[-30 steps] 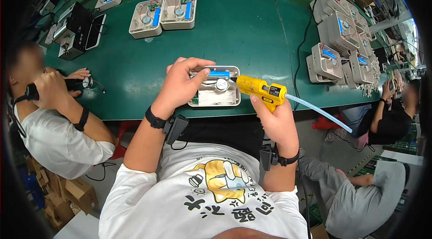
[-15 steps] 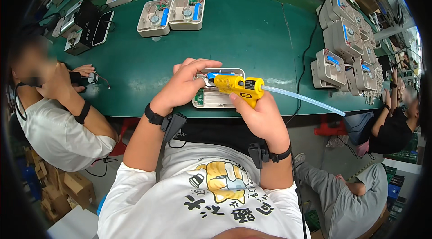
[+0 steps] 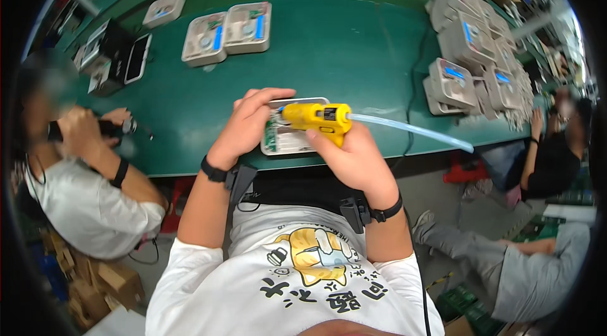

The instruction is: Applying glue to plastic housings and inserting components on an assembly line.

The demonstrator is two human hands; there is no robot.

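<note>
In my right hand is a yellow hot glue gun, its nozzle pointing left. A long translucent glue stick sticks out of its back end toward the right. Below the gun lies an open off-white plastic casing with a green circuit board along its left side. My left hand grips the casing's left side, fingers reaching along the far rim. The gun and hand hide the casing's upper part, so I cannot make out what the nozzle touches.
Two similar casings with blue parts sit at the far left. More casings are stacked at the right. A black cable crosses the green table. A person at the left holds a dark cylindrical device near a black machine.
The view has shifted, moving the scene slightly left in the picture. Both hands, the glue gun and the casing stay together in nearly the same arrangement.
</note>
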